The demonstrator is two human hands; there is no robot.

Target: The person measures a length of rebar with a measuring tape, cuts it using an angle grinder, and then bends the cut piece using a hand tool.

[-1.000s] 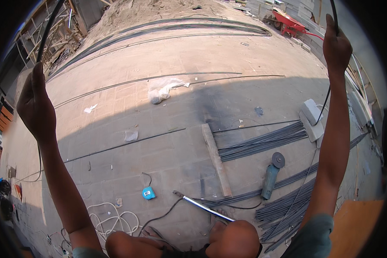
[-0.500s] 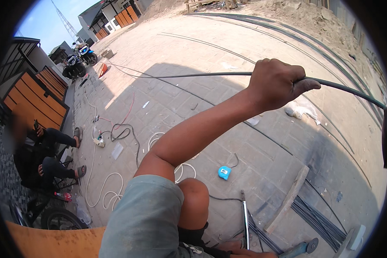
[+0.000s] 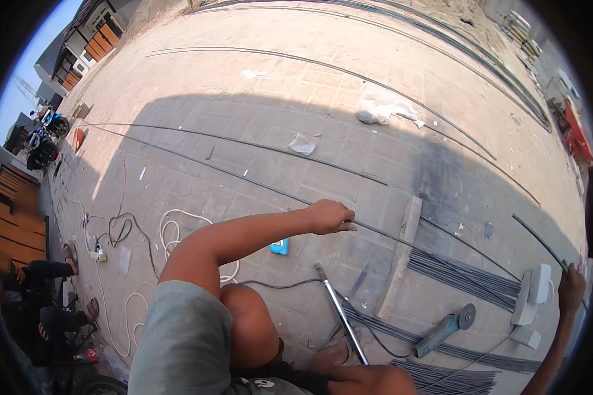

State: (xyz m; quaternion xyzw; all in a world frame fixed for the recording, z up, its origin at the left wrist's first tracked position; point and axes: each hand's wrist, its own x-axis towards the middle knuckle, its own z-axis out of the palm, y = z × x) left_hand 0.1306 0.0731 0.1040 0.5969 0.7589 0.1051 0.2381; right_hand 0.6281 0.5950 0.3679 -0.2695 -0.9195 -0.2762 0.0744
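From the head camera, the left hand [image 3: 329, 216] is closed around a long steel rod [image 3: 244, 172] that runs from the far left pavement across to the right. The right hand [image 3: 571, 288] grips what looks like the same rod's near right end, beside the white blocks [image 3: 534, 296]. To handle it well, both grips should stay firm and level, keeping the rod clear of the rod bundle [image 3: 464, 273] and grinder [image 3: 447, 327] lying near.

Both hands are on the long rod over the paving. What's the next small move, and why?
Probably lower the rod toward the cut rods beside the plank. The left hand grips it mid-length, the right hand holds its end by the white blocks, and it hangs above the ground.
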